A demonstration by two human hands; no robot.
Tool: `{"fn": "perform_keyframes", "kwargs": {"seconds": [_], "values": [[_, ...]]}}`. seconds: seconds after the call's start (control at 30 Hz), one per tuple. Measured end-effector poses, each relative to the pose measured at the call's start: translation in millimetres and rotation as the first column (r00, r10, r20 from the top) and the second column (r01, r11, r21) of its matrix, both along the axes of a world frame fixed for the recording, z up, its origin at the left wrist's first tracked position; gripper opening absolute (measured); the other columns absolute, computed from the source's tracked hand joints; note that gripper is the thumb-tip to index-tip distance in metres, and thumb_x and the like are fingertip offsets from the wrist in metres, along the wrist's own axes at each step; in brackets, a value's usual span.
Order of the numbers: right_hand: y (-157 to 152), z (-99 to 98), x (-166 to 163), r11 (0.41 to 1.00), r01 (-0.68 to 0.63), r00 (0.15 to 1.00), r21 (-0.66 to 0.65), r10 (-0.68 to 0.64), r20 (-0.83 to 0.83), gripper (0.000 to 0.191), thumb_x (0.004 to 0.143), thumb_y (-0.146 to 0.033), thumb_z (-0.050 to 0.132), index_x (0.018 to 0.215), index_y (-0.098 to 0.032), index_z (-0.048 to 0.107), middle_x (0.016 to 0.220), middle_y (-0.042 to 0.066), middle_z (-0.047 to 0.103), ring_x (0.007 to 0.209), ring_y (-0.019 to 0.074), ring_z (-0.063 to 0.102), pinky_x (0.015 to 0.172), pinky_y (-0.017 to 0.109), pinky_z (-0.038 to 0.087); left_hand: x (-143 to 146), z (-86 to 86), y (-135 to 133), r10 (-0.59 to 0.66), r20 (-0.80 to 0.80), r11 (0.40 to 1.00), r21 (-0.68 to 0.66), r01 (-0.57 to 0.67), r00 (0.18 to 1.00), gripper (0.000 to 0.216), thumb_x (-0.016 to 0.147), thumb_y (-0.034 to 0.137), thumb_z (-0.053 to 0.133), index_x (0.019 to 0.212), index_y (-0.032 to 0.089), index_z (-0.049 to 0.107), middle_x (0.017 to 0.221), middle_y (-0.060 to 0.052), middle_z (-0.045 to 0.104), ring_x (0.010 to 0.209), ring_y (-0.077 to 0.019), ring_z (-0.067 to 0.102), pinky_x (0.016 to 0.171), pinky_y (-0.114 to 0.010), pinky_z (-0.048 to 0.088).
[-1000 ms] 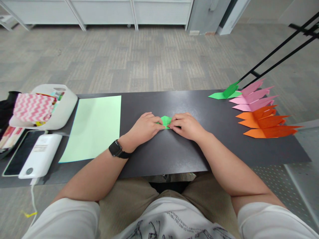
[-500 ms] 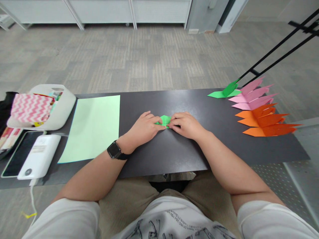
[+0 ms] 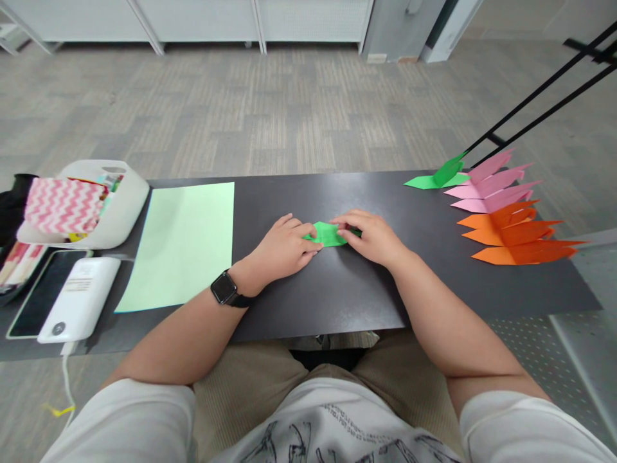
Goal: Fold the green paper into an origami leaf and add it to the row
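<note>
A small piece of folded green paper (image 3: 330,235) lies on the dark table between my two hands. My left hand (image 3: 288,247) grips its left end, thumb and fingers pressed to the paper. At the other end, my right hand (image 3: 369,235) pinches the paper between thumb and fingers; part of that end is hidden beneath the hand. Folded paper cranes stand at the right of the table: a green one (image 3: 438,179), several pink ones (image 3: 486,186) and several orange ones (image 3: 513,238).
Pale green paper sheets (image 3: 186,244) lie left of my hands. Beyond them stand a white basket (image 3: 120,222) with a pink zigzag-patterned item (image 3: 65,206), a phone (image 3: 43,299) and a cabled white power bank (image 3: 80,301). A black frame (image 3: 535,99) rises behind the cranes.
My right hand has moved right, away from my left, and more of the green paper shows between them. My left hand stays nearly in place.
</note>
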State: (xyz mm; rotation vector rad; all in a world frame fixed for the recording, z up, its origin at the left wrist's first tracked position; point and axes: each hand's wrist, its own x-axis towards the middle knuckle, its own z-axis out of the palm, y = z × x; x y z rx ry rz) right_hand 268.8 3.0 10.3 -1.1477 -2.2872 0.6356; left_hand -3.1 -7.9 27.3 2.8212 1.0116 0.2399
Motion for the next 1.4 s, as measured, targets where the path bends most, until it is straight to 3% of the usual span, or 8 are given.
{"fn": "perform_keyframes", "kwargs": {"seconds": [0.3,0.53,0.63,0.8,0.9,1.0,1.2,1.4], "values": [[-4,-12.9,-13,0.988,0.105,0.976,0.113,-0.124,0.178,0.045,0.094,-0.036,0.079,0.138,-0.032,0.074,0.136,0.011,0.067,0.131,0.0356,0.059,0.112,0.057,0.047,1,3.5,-2,0.011,0.0,1.0,-0.017,-0.011,1.0,0.027,0.106,0.032,0.061,0.119,0.032,0.085,0.123,-0.005,0.074,0.111,-0.0259,0.063,0.122,-0.059,0.042],[2,-17.6,9,0.989,0.126,0.967,0.081,-0.141,0.213,0.058,0.09,-0.037,0.083,0.146,-0.033,0.069,0.155,0.013,0.057,0.146,0.0387,0.051,0.123,0.063,0.043,1,4.4,-3,0.025,-0.014,0.999,-0.043,-0.026,1.0,0.028,0.106,0.031,0.06,0.12,0.032,0.085,0.126,-0.005,0.074,0.116,-0.0268,0.063,0.124,-0.061,0.041],[6,-16.6,24,0.985,0.16,0.969,0.07,-0.17,0.181,0.053,0.091,-0.037,0.082,0.143,-0.034,0.071,0.155,0.012,0.057,0.148,0.0388,0.052,0.126,0.066,0.039,1,5.4,-3,0.025,-0.02,0.998,-0.058,-0.026,0.999,0.029,0.107,0.032,0.059,0.122,0.032,0.084,0.128,-0.005,0.074,0.117,-0.0273,0.063,0.124,-0.062,0.04],[8,-10.5,25,0.968,0.24,0.971,0.077,-0.241,-0.001,0.038,0.098,-0.04,0.072,0.134,-0.031,0.075,0.147,0.013,0.062,0.14,0.034,0.06,0.122,0.059,0.046,2,8.0,-4,0.03,-0.026,0.997,-0.073,-0.032,0.999,0.029,0.107,0.031,0.06,0.123,0.031,0.084,0.13,-0.005,0.073,0.119,-0.0283,0.063,0.125,-0.063,0.04],[3,-10.2,8,0.978,0.174,0.984,0.117,-0.178,0.019,0.031,0.095,-0.036,0.076,0.126,-0.032,0.078,0.148,0.011,0.063,0.144,0.0345,0.057,0.125,0.062,0.042,1,8.5,-5,0.025,-0.022,0.998,-0.063,-0.027,0.999,0.028,0.106,0.032,0.06,0.123,0.031,0.084,0.129,-0.006,0.073,0.119,-0.0282,0.063,0.124,-0.062,0.041],[-2,-16.0,-6,0.988,0.084,0.992,0.131,-0.095,0.082,0.023,0.095,-0.032,0.078,0.117,-0.035,0.082,0.152,0.007,0.061,0.151,0.0347,0.052,0.131,0.069,0.03,0,7.2,-5,0.016,-0.022,0.999,-0.044,-0.017,1.0,0.029,0.106,0.032,0.06,0.125,0.032,0.083,0.129,-0.006,0.072,0.118,-0.0277,0.062,0.124,-0.061,0.041],[0,-25.6,-8,0.993,0.025,0.989,0.115,-0.042,0.143,0.013,0.092,-0.031,0.084,0.103,-0.038,0.087,0.157,0.002,0.059,0.158,0.039,0.044,0.131,0.077,0.022,-1,3.8,-4,-0.015,-0.049,1.0,0.004,0.015,0.999,0.029,0.108,0.034,0.059,0.125,0.032,0.083,0.125,-0.006,0.072,0.116,-0.0281,0.062,0.124,-0.062,0.039],[-3,-22.2,-8,0.988,-0.031,0.992,0.151,0.012,0.125,0.021,0.096,-0.024,0.078,0.109,-0.038,0.086,0.16,0.002,0.058,0.159,0.0343,0.043,0.134,0.07,0.021,-2,2.9,-3,-0.023,-0.039,0.999,0.022,0.023,0.999,0.029,0.107,0.033,0.06,0.126,0.033,0.083,0.124,-0.006,0.071,0.114,-0.0268,0.061,0.123,-0.06,0.04]]}}
